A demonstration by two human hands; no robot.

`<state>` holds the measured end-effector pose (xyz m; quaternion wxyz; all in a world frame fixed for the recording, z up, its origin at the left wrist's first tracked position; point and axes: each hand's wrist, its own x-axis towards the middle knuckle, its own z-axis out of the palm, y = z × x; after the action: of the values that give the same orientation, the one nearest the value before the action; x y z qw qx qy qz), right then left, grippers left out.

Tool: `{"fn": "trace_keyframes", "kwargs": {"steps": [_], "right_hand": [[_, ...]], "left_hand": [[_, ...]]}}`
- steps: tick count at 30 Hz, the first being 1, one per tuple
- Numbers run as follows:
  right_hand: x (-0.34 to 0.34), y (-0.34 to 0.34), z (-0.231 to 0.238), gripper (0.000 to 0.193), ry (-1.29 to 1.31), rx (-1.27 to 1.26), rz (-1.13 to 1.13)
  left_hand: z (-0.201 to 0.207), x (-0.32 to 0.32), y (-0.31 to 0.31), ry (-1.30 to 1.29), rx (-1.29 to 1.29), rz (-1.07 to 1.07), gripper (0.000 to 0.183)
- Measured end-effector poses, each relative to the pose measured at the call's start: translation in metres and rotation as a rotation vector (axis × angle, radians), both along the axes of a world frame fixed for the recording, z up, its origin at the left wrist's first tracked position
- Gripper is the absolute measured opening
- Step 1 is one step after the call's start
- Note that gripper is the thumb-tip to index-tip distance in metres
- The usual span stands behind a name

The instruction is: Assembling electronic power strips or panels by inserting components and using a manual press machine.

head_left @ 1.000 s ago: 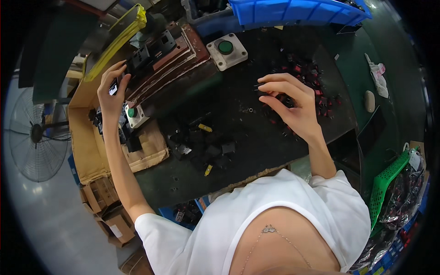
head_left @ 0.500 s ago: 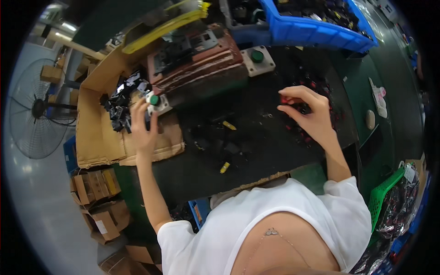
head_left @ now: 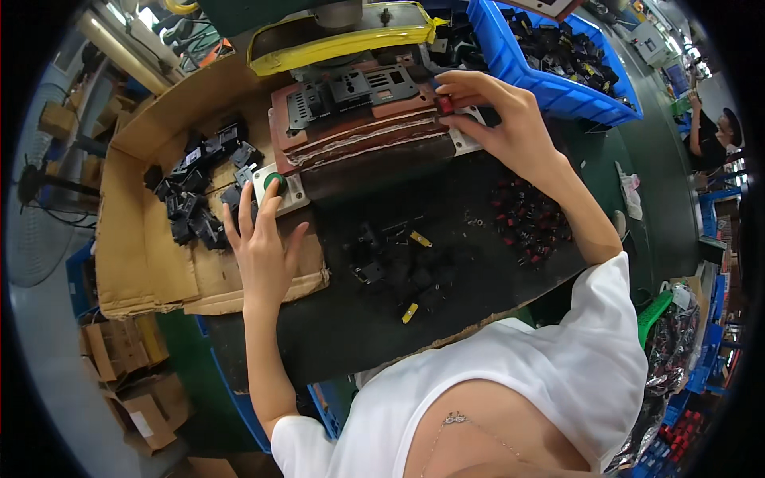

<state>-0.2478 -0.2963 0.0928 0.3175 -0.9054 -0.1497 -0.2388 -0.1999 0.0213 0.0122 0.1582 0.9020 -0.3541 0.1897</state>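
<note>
My left hand has its fingers spread, with one fingertip at the green push button on a white metal plate. Whether it presses down cannot be told. My right hand pinches a small red and black part between thumb and fingers, at the right end of a reddish-brown fixture block. On top of that block lies a black slotted plastic plate. Another white metal plate sits partly hidden under my right hand; its button is out of sight.
Left stands a cut-open cardboard box with black plastic parts. Red and black parts are heaped on the right of the dark table. Two yellow pieces lie among black parts. Behind are a yellow-edged machine head and a blue bin.
My right hand has moved left and away from me, from the red and black heap to the fixture block, carrying the red part. My left fingers stay by the green button. The view has shifted.
</note>
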Motion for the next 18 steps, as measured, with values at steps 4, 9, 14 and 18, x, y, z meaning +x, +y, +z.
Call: {"fn": "trace_keyframes", "kwargs": {"steps": [4, 9, 14, 18], "right_hand": [[0.022, 0.002, 0.002, 0.037, 0.036, -0.03, 0.023], [0.052, -0.008, -0.007, 0.016, 0.024, -0.015, 0.1], [0.07, -0.009, -0.016, 0.013, 0.053, -0.098, 0.129], [0.076, -0.009, -0.014, 0.013, 0.008, -0.212, 0.127]], "left_hand": [[-0.001, -0.002, 0.0, 0.025, -0.011, 0.033, 0.043], [-0.003, -0.004, 0.002, 0.066, -0.034, 0.03, 0.046], [-0.004, -0.01, 0.0, 0.068, 0.018, 0.064, 0.05], [-0.005, -0.01, 0.001, 0.075, 0.019, 0.064, 0.05]]}}
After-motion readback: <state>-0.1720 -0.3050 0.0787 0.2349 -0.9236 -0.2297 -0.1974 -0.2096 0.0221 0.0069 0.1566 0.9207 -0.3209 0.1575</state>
